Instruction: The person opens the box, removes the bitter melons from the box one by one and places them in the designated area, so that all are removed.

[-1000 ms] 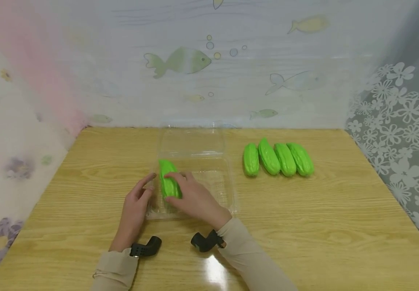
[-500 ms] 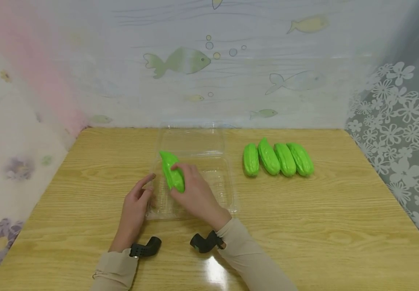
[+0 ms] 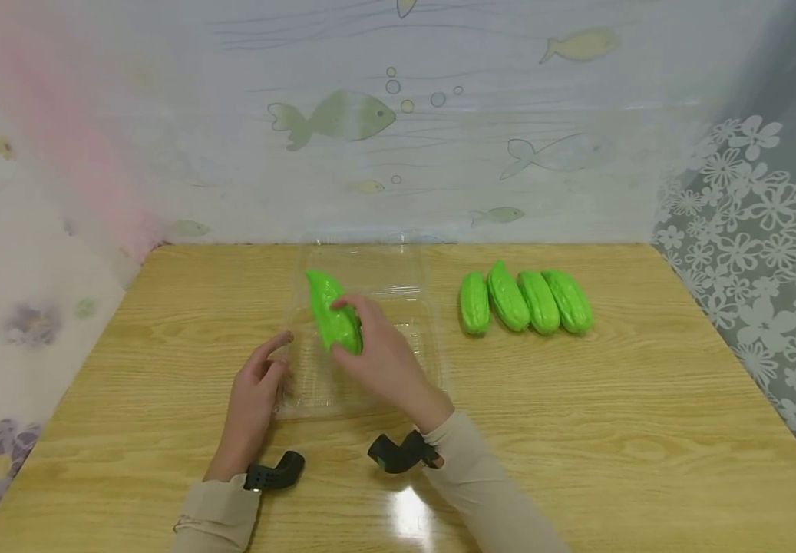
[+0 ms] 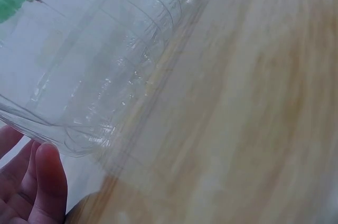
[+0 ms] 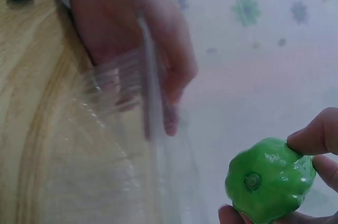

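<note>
My right hand grips a bright green bitter melon between thumb and fingers, holding it tilted above a clear plastic clamshell container. In the right wrist view the rounded stem end of the bitter melon faces the camera. At the container's left side is my left hand, its fingers fairly straight and relaxed. From the left wrist, its thumb and fingers show right by the clear wall of the container; whether they press on it is unclear.
Several more green bitter melons lie side by side on the wooden table, right of the container. The container's lid is folded back towards the fish-patterned wall. Each wrist wears a black camera mount.
My right hand has lifted the bitter melon up from the container's left part and moved it away from me and slightly right, tilting it. The left hand stays in place.
</note>
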`<state>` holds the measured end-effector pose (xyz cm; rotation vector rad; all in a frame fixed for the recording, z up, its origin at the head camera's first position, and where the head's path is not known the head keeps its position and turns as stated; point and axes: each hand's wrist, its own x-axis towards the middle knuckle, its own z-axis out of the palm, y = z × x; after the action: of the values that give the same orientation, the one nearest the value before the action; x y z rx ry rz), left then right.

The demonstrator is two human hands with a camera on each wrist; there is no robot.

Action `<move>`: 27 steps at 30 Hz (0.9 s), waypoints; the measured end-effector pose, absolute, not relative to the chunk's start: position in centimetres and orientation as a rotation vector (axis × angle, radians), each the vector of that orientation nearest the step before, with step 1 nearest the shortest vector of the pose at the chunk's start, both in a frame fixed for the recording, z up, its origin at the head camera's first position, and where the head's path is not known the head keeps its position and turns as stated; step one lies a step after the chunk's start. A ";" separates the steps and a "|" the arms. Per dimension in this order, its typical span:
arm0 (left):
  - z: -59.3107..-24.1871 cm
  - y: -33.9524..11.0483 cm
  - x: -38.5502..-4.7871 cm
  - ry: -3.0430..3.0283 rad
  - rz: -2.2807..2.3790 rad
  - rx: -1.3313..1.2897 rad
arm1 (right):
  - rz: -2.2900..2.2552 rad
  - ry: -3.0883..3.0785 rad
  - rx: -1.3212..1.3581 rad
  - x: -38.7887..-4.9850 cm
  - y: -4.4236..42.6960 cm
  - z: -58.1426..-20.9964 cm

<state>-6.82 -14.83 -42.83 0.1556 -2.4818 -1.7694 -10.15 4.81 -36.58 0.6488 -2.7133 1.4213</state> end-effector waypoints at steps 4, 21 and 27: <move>-41.6 -14.4 -6.4 -2.468 -1.785 0.167 | 1.431 -2.687 0.673 -10.3 5.6 -35.9; -43.2 -15.0 -6.7 -2.462 -1.765 0.156 | 1.515 -2.638 0.544 -11.4 9.2 -34.6; -43.1 -14.9 -6.8 -2.452 -1.771 0.169 | 1.575 -2.598 0.527 -11.9 10.4 -34.3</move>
<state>-6.76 -14.86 -43.14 0.1692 -2.4522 -1.7712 -11.88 10.45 -34.33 0.5275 -2.5982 1.5748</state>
